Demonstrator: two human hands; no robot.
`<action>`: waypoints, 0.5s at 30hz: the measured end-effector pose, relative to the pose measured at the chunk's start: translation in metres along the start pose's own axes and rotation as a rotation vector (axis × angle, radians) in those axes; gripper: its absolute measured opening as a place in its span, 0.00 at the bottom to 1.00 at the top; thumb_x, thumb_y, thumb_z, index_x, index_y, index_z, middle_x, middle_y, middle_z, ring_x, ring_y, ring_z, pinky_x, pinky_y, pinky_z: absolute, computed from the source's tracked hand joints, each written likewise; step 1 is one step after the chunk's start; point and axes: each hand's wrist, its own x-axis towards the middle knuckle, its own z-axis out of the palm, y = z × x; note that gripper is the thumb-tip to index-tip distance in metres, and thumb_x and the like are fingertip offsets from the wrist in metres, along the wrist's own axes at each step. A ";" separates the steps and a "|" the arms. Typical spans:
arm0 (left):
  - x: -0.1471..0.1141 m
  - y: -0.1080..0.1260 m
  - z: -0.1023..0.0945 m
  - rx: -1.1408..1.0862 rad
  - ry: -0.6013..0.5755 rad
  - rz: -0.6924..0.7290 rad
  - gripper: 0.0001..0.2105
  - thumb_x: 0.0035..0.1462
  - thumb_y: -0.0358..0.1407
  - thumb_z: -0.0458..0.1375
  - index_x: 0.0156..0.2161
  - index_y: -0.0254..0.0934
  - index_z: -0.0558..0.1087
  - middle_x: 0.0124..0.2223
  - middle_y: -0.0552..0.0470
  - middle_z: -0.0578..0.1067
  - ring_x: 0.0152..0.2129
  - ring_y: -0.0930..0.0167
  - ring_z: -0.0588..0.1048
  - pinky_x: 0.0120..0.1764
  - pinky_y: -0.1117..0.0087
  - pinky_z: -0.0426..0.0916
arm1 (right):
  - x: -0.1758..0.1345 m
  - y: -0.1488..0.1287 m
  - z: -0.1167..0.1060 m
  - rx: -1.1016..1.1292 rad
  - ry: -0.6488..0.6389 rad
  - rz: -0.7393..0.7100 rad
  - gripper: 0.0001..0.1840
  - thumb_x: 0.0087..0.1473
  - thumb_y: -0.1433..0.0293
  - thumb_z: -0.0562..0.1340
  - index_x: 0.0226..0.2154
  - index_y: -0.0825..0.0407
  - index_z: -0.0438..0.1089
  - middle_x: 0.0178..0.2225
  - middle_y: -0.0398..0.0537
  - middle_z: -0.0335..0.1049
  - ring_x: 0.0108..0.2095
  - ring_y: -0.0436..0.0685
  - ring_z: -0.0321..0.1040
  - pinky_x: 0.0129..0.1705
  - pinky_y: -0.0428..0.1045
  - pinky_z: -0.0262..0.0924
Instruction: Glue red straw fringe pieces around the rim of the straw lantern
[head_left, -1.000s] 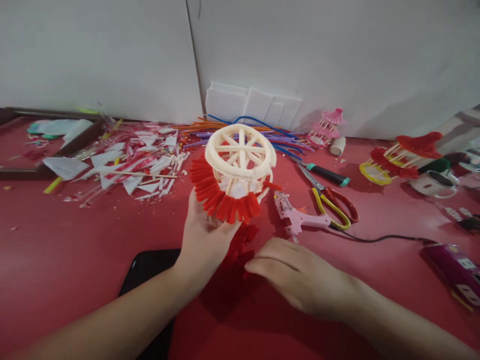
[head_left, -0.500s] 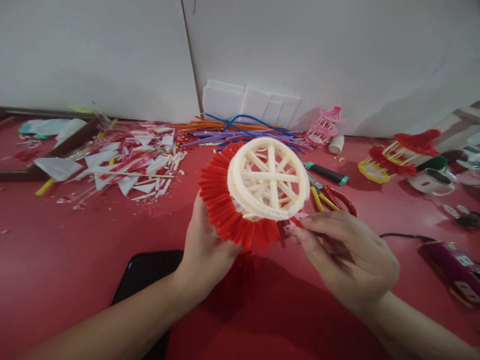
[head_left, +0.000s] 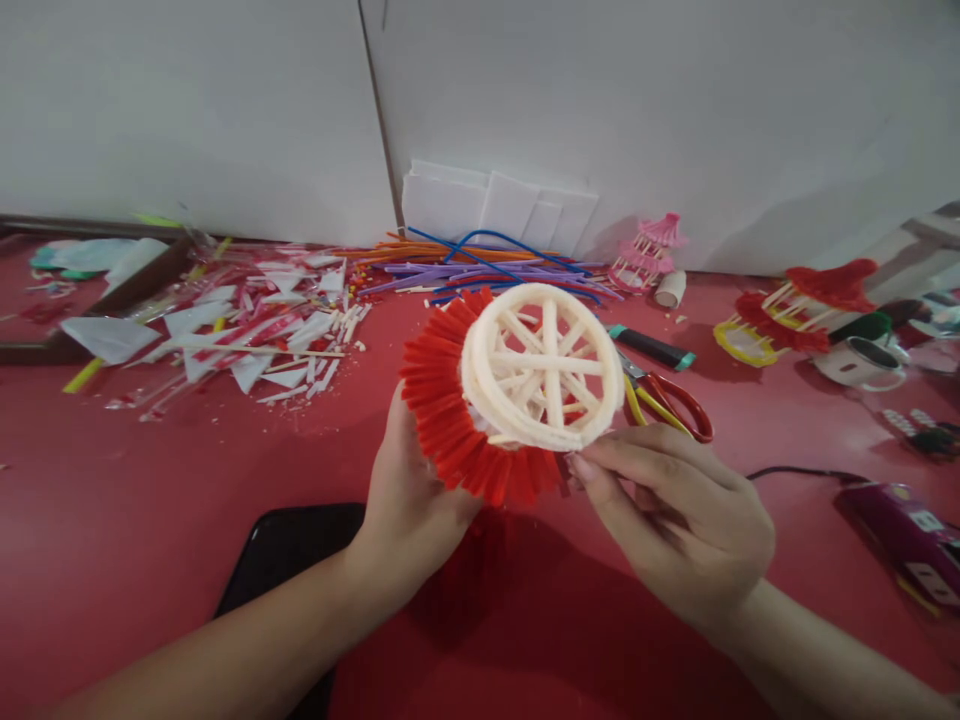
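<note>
A craft model made of fuzzy pipe cleaners is held up over the red tabletop, tilted. Its cream spoked ring point(head_left: 551, 362) faces me, with a red pleated skirt point(head_left: 444, 400) fanning out below and to the left. My left hand point(head_left: 412, 490) grips the model from beneath on the left, its fingers hidden behind the red pleats. At the ring's lower right edge, my right hand point(head_left: 675, 510) has thumb and forefinger pinched together against the model. Whatever small piece lies between those fingertips is too covered to name.
Red-handled pliers point(head_left: 675, 405) and a black-and-green cutter point(head_left: 652, 347) lie behind my right hand. Purple pipe cleaners point(head_left: 450, 274) lie along the wall. Plastic scraps point(head_left: 262, 320) spread at left. A phone point(head_left: 289, 550) lies under my left forearm. At right are a mug point(head_left: 861, 365) and a purple device point(head_left: 900, 535).
The model has tipped slightly and shifted a little right and down. My right fingertips have moved left and closer under the ring's edge, covering the pink bit that showed there before.
</note>
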 end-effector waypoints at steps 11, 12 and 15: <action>-0.001 0.000 -0.001 -0.015 -0.043 0.053 0.32 0.41 0.27 0.70 0.52 0.42 0.64 0.55 0.46 0.73 0.51 0.62 0.74 0.55 0.62 0.70 | 0.005 -0.002 -0.001 -0.057 0.004 -0.063 0.12 0.51 0.79 0.63 0.38 0.48 0.73 0.30 0.41 0.75 0.30 0.48 0.72 0.33 0.43 0.71; -0.001 0.000 -0.001 -0.007 -0.042 0.060 0.32 0.40 0.26 0.70 0.52 0.42 0.64 0.55 0.46 0.73 0.51 0.62 0.74 0.54 0.63 0.70 | 0.005 -0.002 -0.001 -0.059 0.006 -0.063 0.13 0.51 0.79 0.63 0.38 0.48 0.73 0.30 0.41 0.75 0.30 0.48 0.72 0.32 0.43 0.71; -0.001 0.001 -0.001 0.012 -0.036 0.065 0.32 0.40 0.27 0.70 0.51 0.42 0.65 0.54 0.46 0.74 0.50 0.62 0.75 0.53 0.63 0.71 | 0.005 -0.002 0.000 -0.061 0.002 -0.061 0.14 0.51 0.78 0.63 0.39 0.47 0.73 0.30 0.41 0.75 0.30 0.49 0.73 0.32 0.44 0.71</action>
